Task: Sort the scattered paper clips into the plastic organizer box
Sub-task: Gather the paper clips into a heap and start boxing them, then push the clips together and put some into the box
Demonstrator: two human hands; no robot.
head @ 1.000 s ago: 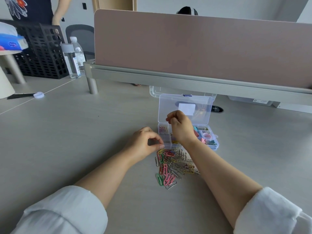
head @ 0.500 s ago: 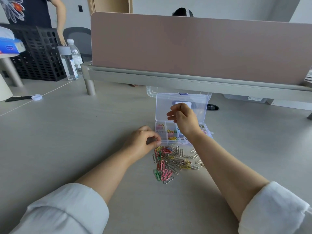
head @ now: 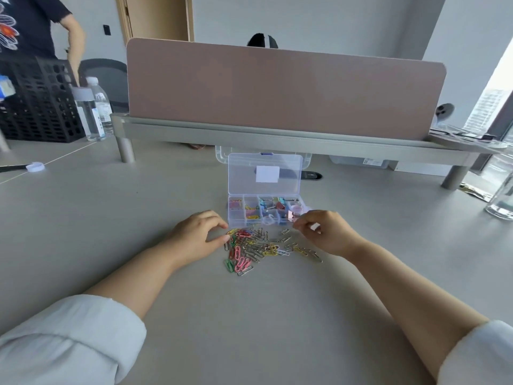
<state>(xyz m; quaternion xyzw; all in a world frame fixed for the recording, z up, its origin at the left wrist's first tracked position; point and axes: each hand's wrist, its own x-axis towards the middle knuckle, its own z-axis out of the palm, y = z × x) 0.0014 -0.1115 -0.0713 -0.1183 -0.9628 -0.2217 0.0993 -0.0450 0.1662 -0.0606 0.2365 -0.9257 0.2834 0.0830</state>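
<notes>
A pile of coloured and silver paper clips (head: 251,247) lies scattered on the grey table in front of a clear plastic organizer box (head: 241,176). Its lid stands open, and the compartments hold clips and binder clips. My left hand (head: 198,236) rests at the pile's left edge, with thumb and forefinger slightly apart and touching the outermost clips. My right hand (head: 329,232) hovers low at the pile's right side, beside the box's front right corner. Its fingers are curled and I see nothing held between them.
A pink desk divider (head: 277,87) on a metal rail crosses behind the box. Two water bottles (head: 93,115) and a black crate (head: 36,107) stand at the back left, near a standing person (head: 30,26). A glass (head: 502,195) sits at the right edge.
My right hand came down from above the box's compartments to the table at the right of the pile. My left hand stayed at the pile's left edge. The view has tilted upward.
</notes>
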